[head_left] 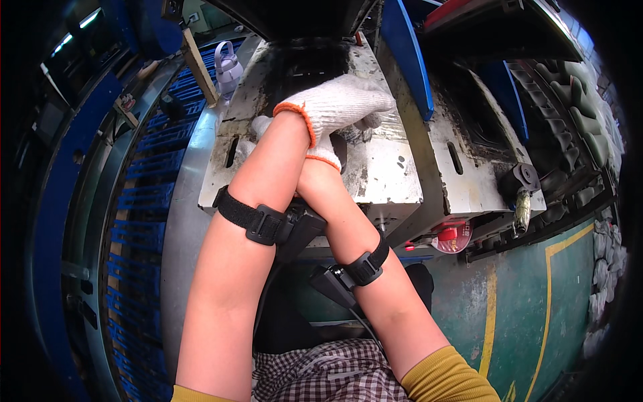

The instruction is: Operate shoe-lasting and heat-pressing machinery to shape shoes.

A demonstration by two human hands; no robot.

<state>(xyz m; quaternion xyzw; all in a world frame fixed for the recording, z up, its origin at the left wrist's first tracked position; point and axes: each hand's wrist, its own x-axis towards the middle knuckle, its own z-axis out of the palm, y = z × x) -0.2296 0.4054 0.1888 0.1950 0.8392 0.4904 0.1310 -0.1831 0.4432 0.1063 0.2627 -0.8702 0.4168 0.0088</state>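
1. The worn white machine top (395, 177) lies straight ahead of the person, below both hands; its long axis runs away from the body, and its near edge faces the person. A dark, stained area covers much of its far part.
2. The red disc (452, 240) below the neighbouring machine carries pale marks, too small to make out.
3. The left hand (351, 102), in a white knit glove with an orange cuff, crosses above the other wrist and points right. Its fingers lie close together; I cannot tell whether they grip anything.
4. The right hand (325, 151), gloved alike, reaches leftward underneath, mostly hidden; how far it is open cannot be told.
5. Black straps (258, 223) circle both bare forearms.
6. A lavender bottle (229, 75) stands beside the machine's far left side.
7. To the right are a blue panel (412, 63) and a second white machine (469, 182).
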